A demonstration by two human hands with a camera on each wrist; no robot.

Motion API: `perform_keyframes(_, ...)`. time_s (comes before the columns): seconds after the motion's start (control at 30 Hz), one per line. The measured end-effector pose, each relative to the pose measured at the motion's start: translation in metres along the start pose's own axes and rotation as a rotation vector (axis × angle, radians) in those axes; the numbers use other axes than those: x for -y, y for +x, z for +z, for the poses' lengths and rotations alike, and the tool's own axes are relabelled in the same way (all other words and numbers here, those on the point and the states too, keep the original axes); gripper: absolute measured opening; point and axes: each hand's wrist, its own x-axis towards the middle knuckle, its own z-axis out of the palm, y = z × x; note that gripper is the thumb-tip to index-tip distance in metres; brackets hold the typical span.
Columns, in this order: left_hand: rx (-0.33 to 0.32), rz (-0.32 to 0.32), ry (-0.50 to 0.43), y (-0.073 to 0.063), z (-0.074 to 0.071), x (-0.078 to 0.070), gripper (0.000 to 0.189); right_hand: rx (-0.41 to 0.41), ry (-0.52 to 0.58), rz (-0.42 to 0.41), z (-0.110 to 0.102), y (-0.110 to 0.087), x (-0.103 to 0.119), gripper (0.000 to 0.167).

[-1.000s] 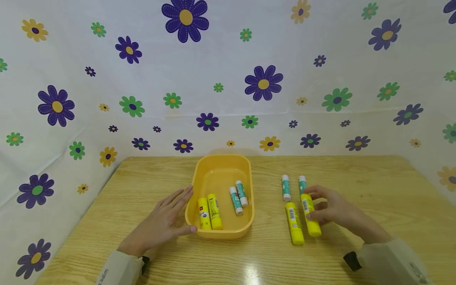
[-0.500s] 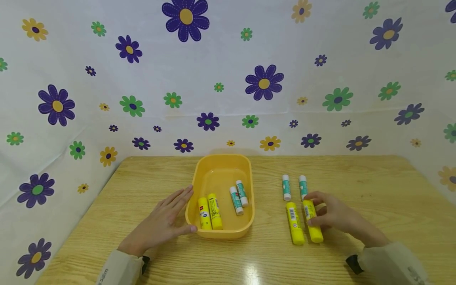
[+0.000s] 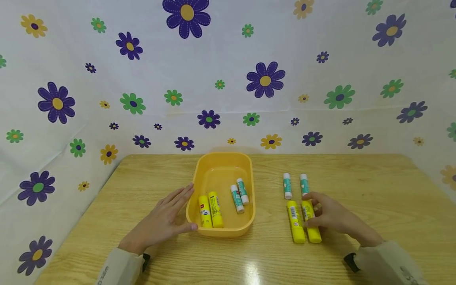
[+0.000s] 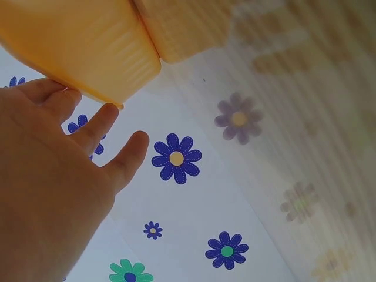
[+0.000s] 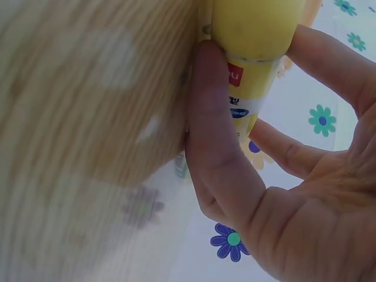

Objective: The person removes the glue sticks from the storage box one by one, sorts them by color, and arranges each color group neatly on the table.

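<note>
My right hand [image 3: 331,215] grips a yellow glue stick [image 3: 315,234] between thumb and fingers, low at the table. In the right wrist view, fingers curl around this glue stick [image 5: 255,29]. Just left of it lies a second yellow glue stick [image 3: 295,221], nearly parallel. Behind them are two smaller green-and-white glue sticks [image 3: 287,186]; the right one [image 3: 304,184] is partly covered by my fingers. With fingers extended, my left hand [image 3: 160,223] touches the left side of a yellow plastic bin [image 3: 222,176]. The left wrist view shows those fingertips at the bin's rim [image 4: 88,94].
Inside the bin, two yellow glue sticks [image 3: 210,209] lie at the near left and two green-and-white ones [image 3: 239,196] at the right. The wooden table [image 3: 160,170] ends at a white cloth with printed flowers [image 3: 228,59].
The yellow glue stick in my right hand has come nearer the table's front, then shifted slightly left, closer to the other yellow one. My left hand stays at the bin.
</note>
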Motion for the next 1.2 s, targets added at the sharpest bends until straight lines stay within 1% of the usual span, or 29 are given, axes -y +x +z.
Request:
perform_keyframes(0.2, -0.006, 0.013, 0.004, 0.001, 0.001, 0.0, 0.092, -0.005, -0.011, -0.004, 0.001, 0.0, 0.001, 0.068)
perform_keyframes(0.37, -0.007, 0.009, 0.006, 0.0, 0.001, 0.001, 0.092, 0.004, -0.021, -0.017, 0.0, 0.0, 0.002, 0.067)
perform_keyframes(0.47, -0.008, 0.006, 0.001, -0.001, 0.001, 0.001, 0.091, 0.009, -0.009, -0.018, -0.002, -0.001, 0.002, 0.067)
perform_keyframes(0.6, -0.008, 0.013, 0.003, -0.001, 0.001, 0.001, 0.092, 0.013, 0.054, 0.0, -0.01, -0.003, 0.002, 0.067)
perform_keyframes(0.7, -0.008, 0.017, 0.006, 0.0, 0.001, 0.001, 0.092, 0.001, 0.105, 0.005, -0.018, -0.004, 0.006, 0.069)
perform_keyframes(0.83, -0.01, 0.017, 0.009, 0.0, 0.002, 0.0, 0.092, -0.023, 0.163, -0.021, -0.03, -0.003, 0.014, 0.07)
perform_keyframes(0.93, -0.007, 0.012, 0.009, 0.001, 0.003, 0.0, 0.092, -0.028, 0.226, -0.042, -0.037, 0.0, 0.023, 0.07)
perform_keyframes(1.07, -0.002, 0.006, 0.009, 0.0, 0.004, -0.001, 0.091, -0.011, 0.323, -0.08, -0.043, 0.006, 0.035, 0.069)
perform_keyframes(1.2, -0.006, 0.006, 0.013, -0.001, 0.004, -0.001, 0.091, 0.003, 0.369, -0.1, -0.044, 0.014, 0.047, 0.072)
